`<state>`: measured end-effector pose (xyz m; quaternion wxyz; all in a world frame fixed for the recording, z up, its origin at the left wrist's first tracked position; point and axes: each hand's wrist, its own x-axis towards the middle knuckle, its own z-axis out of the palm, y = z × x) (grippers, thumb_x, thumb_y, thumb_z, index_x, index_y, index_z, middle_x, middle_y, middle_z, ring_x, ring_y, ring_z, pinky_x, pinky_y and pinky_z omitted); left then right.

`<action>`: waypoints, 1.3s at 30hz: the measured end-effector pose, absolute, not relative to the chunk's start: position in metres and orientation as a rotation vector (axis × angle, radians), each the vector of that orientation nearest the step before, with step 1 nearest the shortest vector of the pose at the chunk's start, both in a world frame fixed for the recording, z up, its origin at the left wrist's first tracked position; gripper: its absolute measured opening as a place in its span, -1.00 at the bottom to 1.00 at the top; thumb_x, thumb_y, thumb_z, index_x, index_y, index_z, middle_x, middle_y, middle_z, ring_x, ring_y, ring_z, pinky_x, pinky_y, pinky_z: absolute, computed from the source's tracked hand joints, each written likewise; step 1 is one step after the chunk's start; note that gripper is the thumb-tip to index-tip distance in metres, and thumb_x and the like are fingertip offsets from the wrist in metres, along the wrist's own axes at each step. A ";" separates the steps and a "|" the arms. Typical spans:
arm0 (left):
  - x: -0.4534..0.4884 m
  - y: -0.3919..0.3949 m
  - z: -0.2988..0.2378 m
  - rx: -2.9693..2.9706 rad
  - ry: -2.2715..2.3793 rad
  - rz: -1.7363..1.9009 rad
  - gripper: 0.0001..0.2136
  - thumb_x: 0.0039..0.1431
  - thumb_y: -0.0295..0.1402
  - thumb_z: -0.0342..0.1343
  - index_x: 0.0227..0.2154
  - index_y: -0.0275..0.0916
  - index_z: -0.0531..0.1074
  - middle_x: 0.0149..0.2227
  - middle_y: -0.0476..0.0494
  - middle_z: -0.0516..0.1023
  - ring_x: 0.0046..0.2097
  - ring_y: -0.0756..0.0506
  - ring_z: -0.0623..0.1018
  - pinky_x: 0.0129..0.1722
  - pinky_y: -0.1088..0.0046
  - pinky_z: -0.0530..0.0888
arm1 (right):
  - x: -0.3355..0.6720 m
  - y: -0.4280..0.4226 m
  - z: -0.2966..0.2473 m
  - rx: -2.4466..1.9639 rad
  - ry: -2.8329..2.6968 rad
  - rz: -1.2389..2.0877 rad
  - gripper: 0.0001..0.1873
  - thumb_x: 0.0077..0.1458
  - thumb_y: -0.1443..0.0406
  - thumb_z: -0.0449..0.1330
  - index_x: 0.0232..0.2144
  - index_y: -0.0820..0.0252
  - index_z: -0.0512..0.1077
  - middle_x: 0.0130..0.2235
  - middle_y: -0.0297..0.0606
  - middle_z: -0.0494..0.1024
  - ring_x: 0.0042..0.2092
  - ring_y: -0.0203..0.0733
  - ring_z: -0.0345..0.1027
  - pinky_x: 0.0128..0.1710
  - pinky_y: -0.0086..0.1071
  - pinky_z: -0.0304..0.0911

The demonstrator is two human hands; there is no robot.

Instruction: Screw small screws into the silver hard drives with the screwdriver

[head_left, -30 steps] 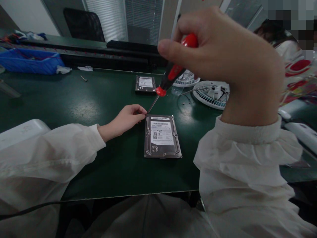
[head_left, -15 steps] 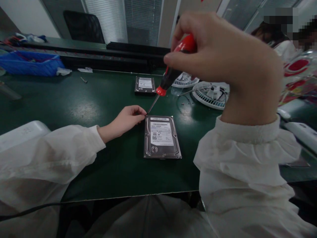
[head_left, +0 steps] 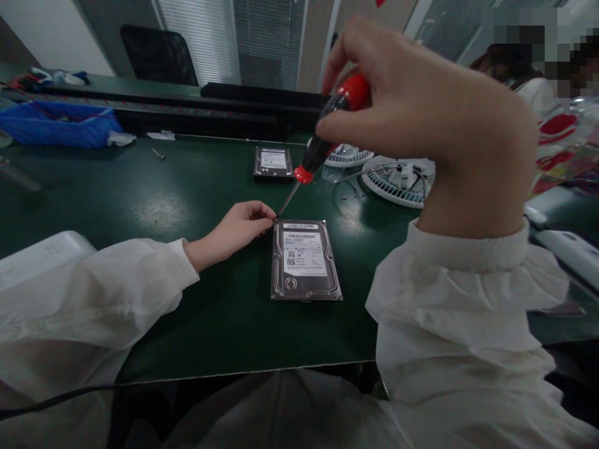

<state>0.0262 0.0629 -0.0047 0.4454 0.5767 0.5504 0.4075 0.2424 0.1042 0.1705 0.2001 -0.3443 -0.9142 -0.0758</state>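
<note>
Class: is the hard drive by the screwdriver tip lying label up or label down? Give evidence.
Label up. The hard drive lies flat on the green table, its white printed label facing the camera.

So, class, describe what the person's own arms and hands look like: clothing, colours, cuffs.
Both hands are bare, the left hand and the right hand, with no gloves or rings showing. Loose, crumpled white sleeves cover the arms, the left sleeve and the right sleeve, each gathered into a cuff at the wrist. The fabric is plain.
</note>
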 end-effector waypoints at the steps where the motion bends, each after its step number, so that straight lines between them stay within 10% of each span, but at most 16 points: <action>1: 0.026 0.063 -0.005 1.430 1.364 1.012 -0.95 0.15 -0.47 0.18 -0.32 -0.27 0.51 -0.35 0.01 0.53 -0.35 0.00 0.47 -0.34 0.43 0.37 | 0.242 0.105 0.170 -0.971 -2.545 -0.216 -0.48 0.18 0.11 0.17 0.07 0.35 0.38 -0.06 -0.19 0.42 -0.19 -0.28 0.15 -0.22 -0.34 -0.02; 4: 0.026 0.063 -0.005 1.431 1.377 1.013 -0.96 0.14 -0.47 0.18 -0.33 -0.27 0.50 -0.36 0.01 0.52 -0.36 0.01 0.46 -0.35 0.43 0.37 | 0.241 0.106 0.169 -1.027 -2.505 -0.218 -0.43 0.27 -0.05 0.08 -0.03 0.37 0.44 -0.13 -0.18 0.43 -0.25 -0.29 0.12 -0.25 -0.32 -0.07; 10: 0.026 0.064 -0.007 1.435 1.371 1.012 -0.95 0.13 -0.45 0.18 -0.32 -0.26 0.50 -0.36 0.01 0.52 -0.36 0.00 0.46 -0.34 0.42 0.38 | 0.240 0.100 0.171 -0.971 -2.550 -0.201 -0.44 0.04 0.34 0.25 0.11 0.40 0.34 0.00 -0.19 0.44 -0.21 -0.33 0.14 -0.23 -0.38 0.01; 25: 0.027 0.063 -0.006 1.430 1.384 1.005 -0.94 0.12 -0.44 0.18 -0.33 -0.25 0.50 -0.35 0.00 0.52 -0.35 0.00 0.46 -0.31 0.41 0.39 | 0.237 0.100 0.168 -0.959 -2.566 -0.283 -0.52 0.24 0.11 0.13 0.06 0.35 0.39 0.02 -0.14 0.46 0.01 -0.05 0.32 0.08 -0.15 0.22; 39: 0.027 0.062 -0.003 1.441 1.409 0.988 -0.92 0.10 -0.41 0.18 -0.32 -0.25 0.50 -0.33 -0.04 0.54 -0.34 -0.02 0.48 -0.32 0.41 0.40 | 0.241 0.102 0.170 -0.999 -2.512 -0.187 -0.50 0.10 0.24 0.28 0.06 0.40 0.39 0.00 -0.10 0.45 -0.07 -0.16 0.26 -0.14 -0.31 0.06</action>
